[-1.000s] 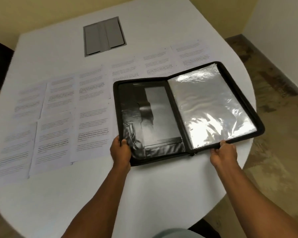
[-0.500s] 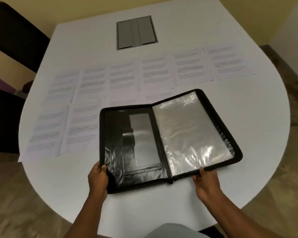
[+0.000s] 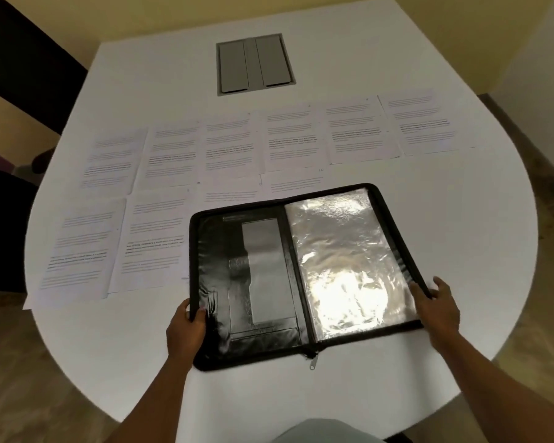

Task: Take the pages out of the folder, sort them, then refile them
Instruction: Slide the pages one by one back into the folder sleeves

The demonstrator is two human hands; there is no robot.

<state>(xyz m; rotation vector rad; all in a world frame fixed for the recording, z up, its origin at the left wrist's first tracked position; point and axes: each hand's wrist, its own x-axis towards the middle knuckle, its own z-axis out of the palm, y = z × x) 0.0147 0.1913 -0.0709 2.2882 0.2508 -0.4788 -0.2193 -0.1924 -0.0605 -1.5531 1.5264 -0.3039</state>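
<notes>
Black zip-round folder (image 3: 250, 282) w/ clear plastic sleeves (image 3: 349, 266) lay open on white round table (image 3: 461, 219), near edge. Left hand (image 3: 186, 327) gripped its left rim; right hand (image 3: 435, 305) held right rim. Printed white pages (image 3: 160, 238) spread in rows beyond. We judged removal done; next: order sheets, refile.

A white table (image 3: 461, 251) carries printed pages (image 3: 295, 139) and an open folder (image 3: 263, 346).
</notes>
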